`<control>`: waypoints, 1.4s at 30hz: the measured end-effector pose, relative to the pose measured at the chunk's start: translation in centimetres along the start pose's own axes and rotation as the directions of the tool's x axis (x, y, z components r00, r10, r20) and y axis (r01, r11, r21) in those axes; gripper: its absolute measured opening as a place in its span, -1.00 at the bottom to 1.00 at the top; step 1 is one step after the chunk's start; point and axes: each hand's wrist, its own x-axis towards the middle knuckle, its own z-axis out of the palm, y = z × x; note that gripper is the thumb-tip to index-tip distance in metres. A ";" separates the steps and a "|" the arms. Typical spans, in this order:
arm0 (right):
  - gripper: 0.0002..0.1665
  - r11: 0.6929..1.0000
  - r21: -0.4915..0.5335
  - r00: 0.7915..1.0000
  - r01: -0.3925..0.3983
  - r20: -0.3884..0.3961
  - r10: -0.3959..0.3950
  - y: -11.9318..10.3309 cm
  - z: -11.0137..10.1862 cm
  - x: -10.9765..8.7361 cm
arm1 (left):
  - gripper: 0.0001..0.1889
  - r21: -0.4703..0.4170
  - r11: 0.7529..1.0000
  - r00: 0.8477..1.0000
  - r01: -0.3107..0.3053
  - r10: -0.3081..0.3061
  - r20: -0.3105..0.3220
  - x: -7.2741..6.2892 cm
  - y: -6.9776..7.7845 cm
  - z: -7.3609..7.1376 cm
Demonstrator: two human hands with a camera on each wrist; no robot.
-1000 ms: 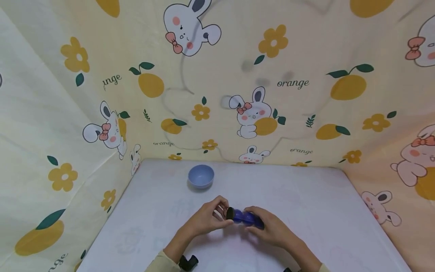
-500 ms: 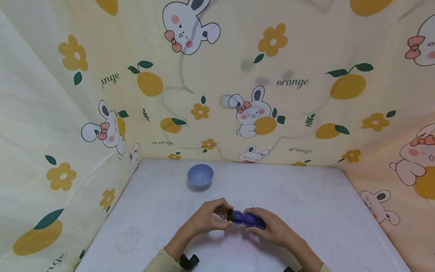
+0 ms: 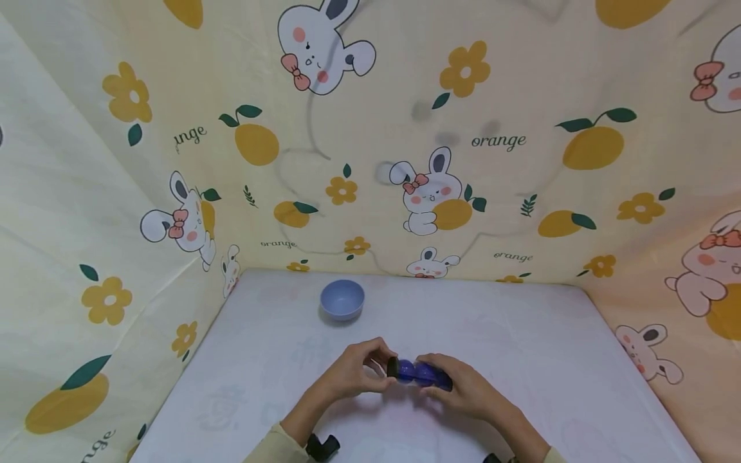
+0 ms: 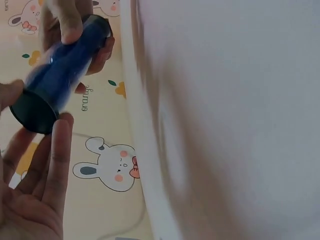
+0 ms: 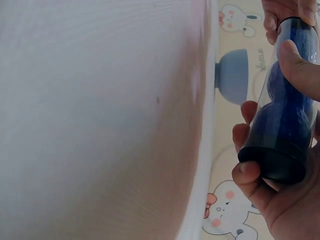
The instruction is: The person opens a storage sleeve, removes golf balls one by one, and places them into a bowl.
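Note:
A clear tube of blue balls (image 3: 413, 372) with dark end caps is held up over the table, lying nearly level between both hands. My left hand (image 3: 352, 373) pinches the dark cap (image 4: 35, 114) at the tube's left end between thumb and fingertips. Around the other end, my right hand (image 3: 467, 389) grips the tube body. In the right wrist view the right thumb lies along the clear wall and the fingers curl behind, with the bottom cap (image 5: 274, 166) near the palm. How many balls sit inside is partly hidden by the right hand.
A light blue bowl (image 3: 342, 301) stands on the white-covered table (image 3: 521, 334) toward the back left. A printed rabbit-and-orange curtain (image 3: 370, 128) rises behind and on both sides. A black wrist-worn piece (image 3: 321, 447) shows by the left sleeve.
The tube and both hands have shifted very slightly right. The grip of each hand looks the same, and the bowl has not moved.

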 end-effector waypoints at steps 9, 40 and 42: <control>-0.40 1.000 -0.021 1.000 -0.020 -0.022 0.019 -0.1 0.0 0.1 | -0.65 -0.033 0.997 0.996 0.064 -0.066 -0.068 -0.2 0.9 0.5; -0.33 1.000 0.020 0.998 -0.005 0.057 0.003 -0.3 0.4 -0.3 | -0.49 0.089 0.996 0.994 0.007 -0.017 0.110 0.0 -0.1 0.1; -0.33 1.000 0.024 0.998 -0.007 0.062 0.006 -0.3 0.4 -0.3 | -0.49 0.105 0.994 0.994 -0.019 0.007 0.109 0.0 -0.1 0.1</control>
